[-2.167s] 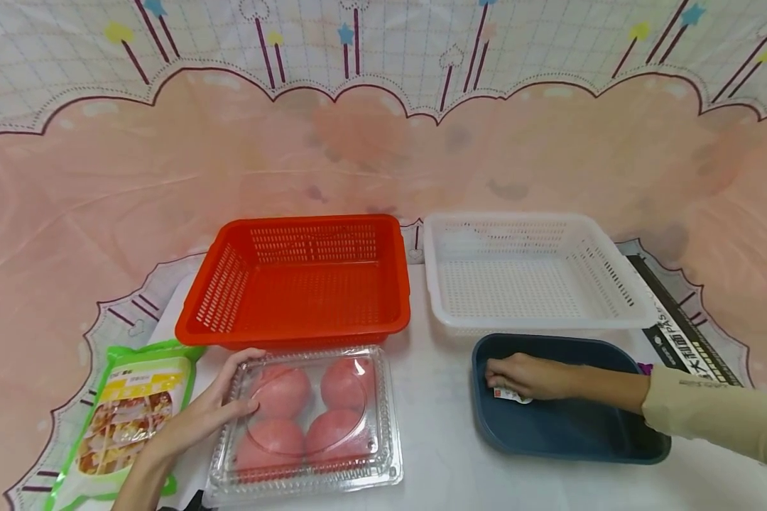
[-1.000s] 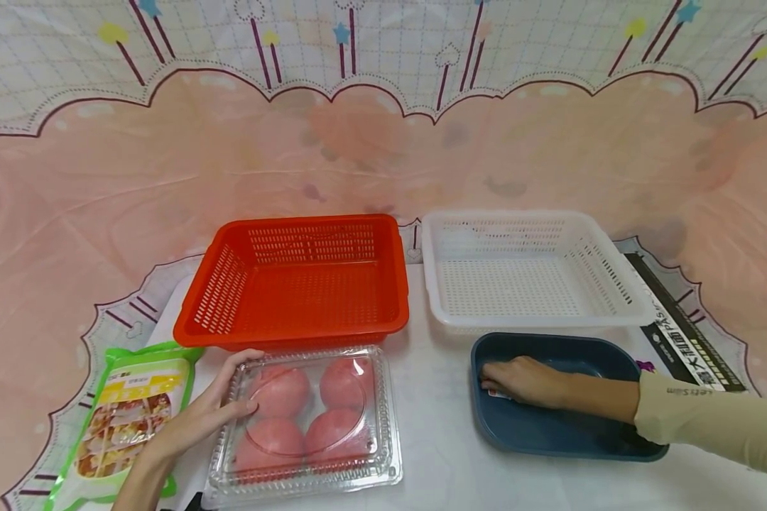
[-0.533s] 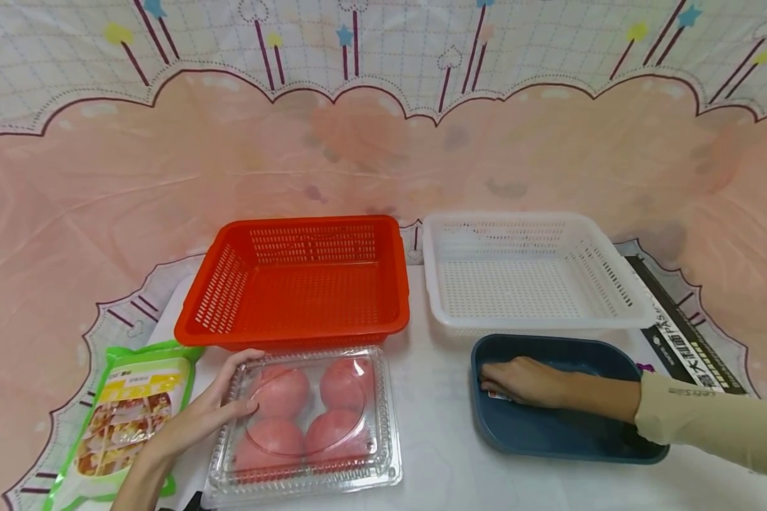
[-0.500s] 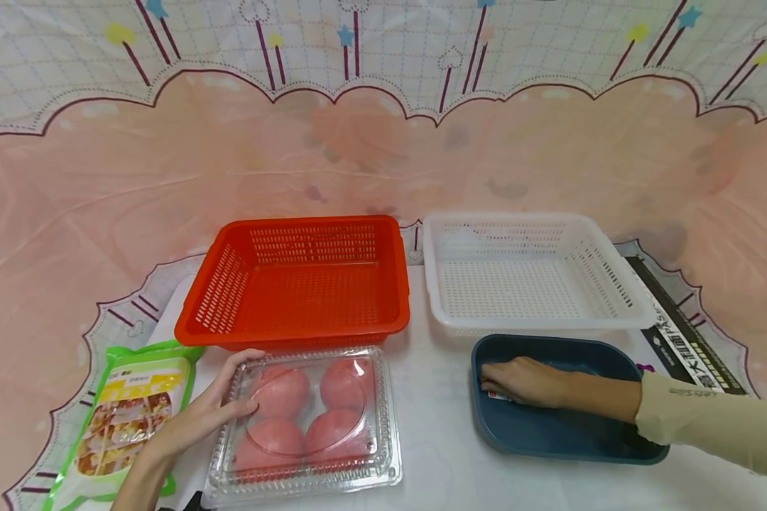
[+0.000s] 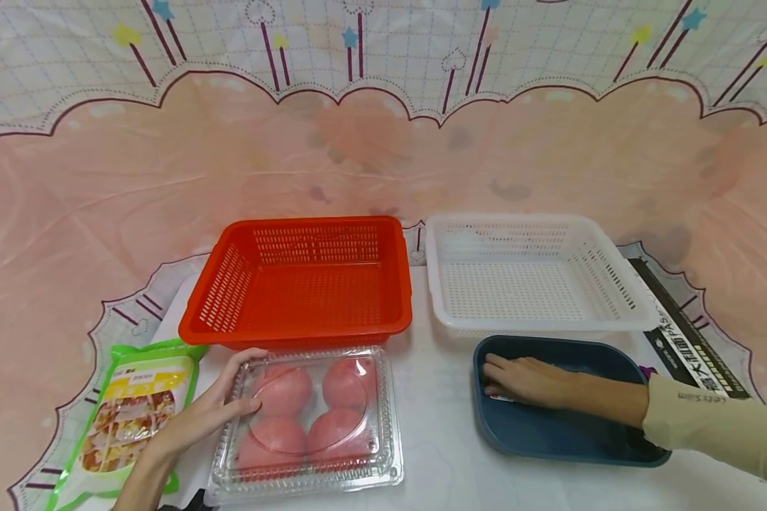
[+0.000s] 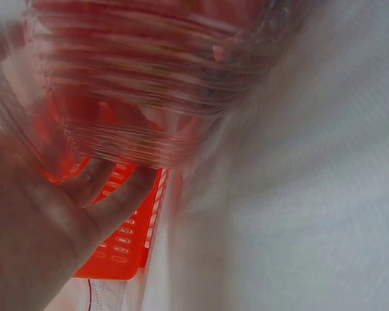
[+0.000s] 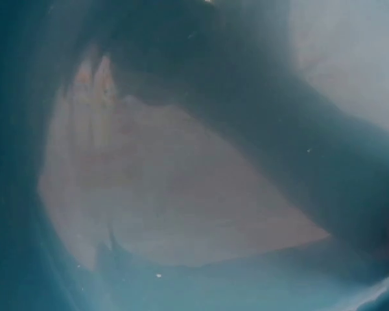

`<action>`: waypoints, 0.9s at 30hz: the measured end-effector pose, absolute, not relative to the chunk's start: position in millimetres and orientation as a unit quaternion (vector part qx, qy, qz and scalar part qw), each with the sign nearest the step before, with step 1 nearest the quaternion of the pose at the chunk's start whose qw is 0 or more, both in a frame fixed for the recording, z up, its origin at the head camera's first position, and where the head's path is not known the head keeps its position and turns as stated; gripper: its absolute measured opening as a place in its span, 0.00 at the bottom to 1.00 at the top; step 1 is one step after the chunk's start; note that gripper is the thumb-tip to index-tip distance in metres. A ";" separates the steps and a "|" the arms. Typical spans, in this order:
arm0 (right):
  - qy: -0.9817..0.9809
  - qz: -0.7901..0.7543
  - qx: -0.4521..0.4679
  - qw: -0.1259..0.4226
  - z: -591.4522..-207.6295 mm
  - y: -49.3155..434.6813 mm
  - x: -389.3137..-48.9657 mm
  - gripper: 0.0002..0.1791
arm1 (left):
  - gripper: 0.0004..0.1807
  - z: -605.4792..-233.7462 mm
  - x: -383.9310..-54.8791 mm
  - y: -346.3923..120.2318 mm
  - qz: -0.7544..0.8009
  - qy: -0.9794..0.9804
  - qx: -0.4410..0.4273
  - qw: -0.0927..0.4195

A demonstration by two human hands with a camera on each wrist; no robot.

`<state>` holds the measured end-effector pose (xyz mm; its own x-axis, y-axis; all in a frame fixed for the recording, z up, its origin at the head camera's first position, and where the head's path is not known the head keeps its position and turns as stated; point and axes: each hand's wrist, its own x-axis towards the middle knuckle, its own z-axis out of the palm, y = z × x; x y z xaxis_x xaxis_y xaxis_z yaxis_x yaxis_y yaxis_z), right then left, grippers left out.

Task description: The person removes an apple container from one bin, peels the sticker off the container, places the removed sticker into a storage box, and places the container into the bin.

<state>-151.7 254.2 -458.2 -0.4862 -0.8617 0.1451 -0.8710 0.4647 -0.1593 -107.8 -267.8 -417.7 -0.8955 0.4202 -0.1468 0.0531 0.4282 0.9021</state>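
A clear lidded plastic box (image 5: pixel 390 454) of several pink round pieces lies at front centre. My left hand (image 5: pixel 198 419) grips its left side, thumb over the lid edge and fingers at the far left corner; the left wrist view shows fingers (image 6: pixel 120 201) against the ribbed wall. My right hand (image 5: pixel 524 380) is inside the blue-grey tub (image 5: pixel 569 454), near its left end, with the fingers loosened and spread a little. A small white flat packet (image 5: pixel 501 399) shows partly under this hand, the rest hidden. The right wrist view is blurred.
Behind stand a red slotted basket (image 5: pixel 300 341) and a white slotted basket (image 5: pixel 543 323). At left lies a green-edged food packet (image 5: pixel 131 419), partly behind the left forearm. A black and white printed package (image 5: pixel 690 355) lies at right, with a purple bit beside the tub.
The right hand first lowers and moves slightly left in the tub with the white packet beneath it; its curled fingers have since loosened. The left hand and plastic box stay put.
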 end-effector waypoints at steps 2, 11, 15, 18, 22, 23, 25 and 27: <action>-0.863 0.084 0.497 0.034 -457.5 253.5 -151.3 0.07 | 0.32 -418.1 -107.4 -268.1 0.515 0.826 0.145 0.176; -0.867 0.036 0.490 0.083 -448.0 252.4 -149.8 0.10 | 0.32 -418.8 -108.8 -269.0 0.509 0.829 0.153 0.172; -0.864 0.008 0.490 0.117 -444.0 253.2 -148.1 0.12 | 0.32 -417.5 -109.6 -268.7 0.512 0.828 0.146 0.176; -0.859 -0.018 0.495 0.130 -438.7 254.4 -147.7 0.13 | 0.32 -416.9 -109.4 -268.4 0.516 0.826 0.145 0.177; -0.864 -0.026 0.491 0.111 -424.7 252.8 -148.2 0.13 | 0.32 -417.2 -107.9 -268.6 0.513 0.827 0.150 0.174; -0.866 -0.025 0.488 0.109 -420.2 251.6 -148.6 0.13 | 0.32 -417.4 -107.8 -268.5 0.512 0.828 0.152 0.171; -0.869 -0.016 0.483 0.110 -411.1 248.1 -149.8 0.12 | 0.32 -417.7 -107.6 -268.6 0.511 0.828 0.154 0.169; -0.868 -0.004 0.481 0.122 -402.4 244.4 -150.9 0.11 | 0.32 -418.0 -107.7 -268.6 0.511 0.828 0.156 0.167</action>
<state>-150.9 244.4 -402.4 -0.5075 -0.8364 0.2072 -0.8345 0.5370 0.1238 -107.7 -268.6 -418.0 -0.8950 0.4304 -0.1176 0.0881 0.4289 0.8991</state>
